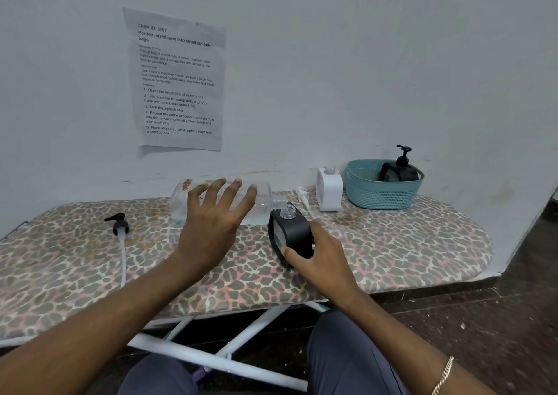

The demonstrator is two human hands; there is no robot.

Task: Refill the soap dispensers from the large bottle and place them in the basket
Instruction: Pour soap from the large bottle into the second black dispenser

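Observation:
My left hand (211,222) holds the large clear bottle (262,204) on its side, fingers spread over its body. The bottle's open mouth sits just above the clear neck of a black soap dispenser (291,231). My right hand (323,261) grips the lower part of that dispenser on the board. Its black pump (119,227) with a long white tube lies on the board at the left. A white dispenser (329,189) stands open near the wall, with its white pump (303,198) lying beside it. Another black dispenser (398,171) with its pump on stands in the teal basket (380,195).
Everything rests on an ironing board (392,243) with a leopard-print cover, set against a pale wall. A printed sheet (178,80) is stuck to the wall. The board's white legs (217,358) and my knees are below, with dark floor to the right.

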